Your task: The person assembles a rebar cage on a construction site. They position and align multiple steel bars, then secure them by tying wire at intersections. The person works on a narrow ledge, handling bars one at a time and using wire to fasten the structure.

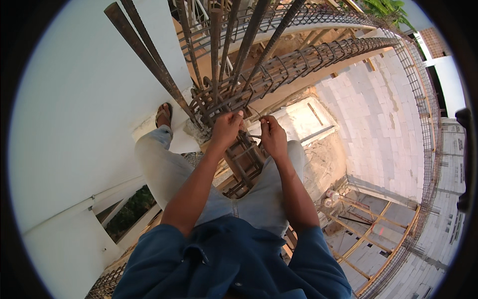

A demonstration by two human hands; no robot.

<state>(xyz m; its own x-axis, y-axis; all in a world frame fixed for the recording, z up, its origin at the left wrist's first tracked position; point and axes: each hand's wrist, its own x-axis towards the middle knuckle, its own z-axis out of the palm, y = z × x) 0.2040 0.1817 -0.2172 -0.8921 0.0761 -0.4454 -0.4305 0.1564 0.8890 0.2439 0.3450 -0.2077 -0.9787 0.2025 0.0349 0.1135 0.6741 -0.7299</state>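
Observation:
I sit astride a rebar cage [241,158] of long bars and stirrups. My left hand [227,131] is closed in a pinch over the cage; what its fingertips hold, if anything, is too small to make out. Close by on the right, my right hand [274,136] pinches a thin wire [256,111] that curves up toward the bars. A short dark rod end shows beside its palm; I cannot tell whether the hand holds it. Just ahead, upright rebars [215,55] rise from the crossing of the cages.
A white wall [94,99] stands at left, my sandalled foot [163,114] beside it. Another rebar cage [318,57] runs off to the far right. Far below are a block wall [383,109], a pale rectangular basin [331,126] and timber framing [373,224].

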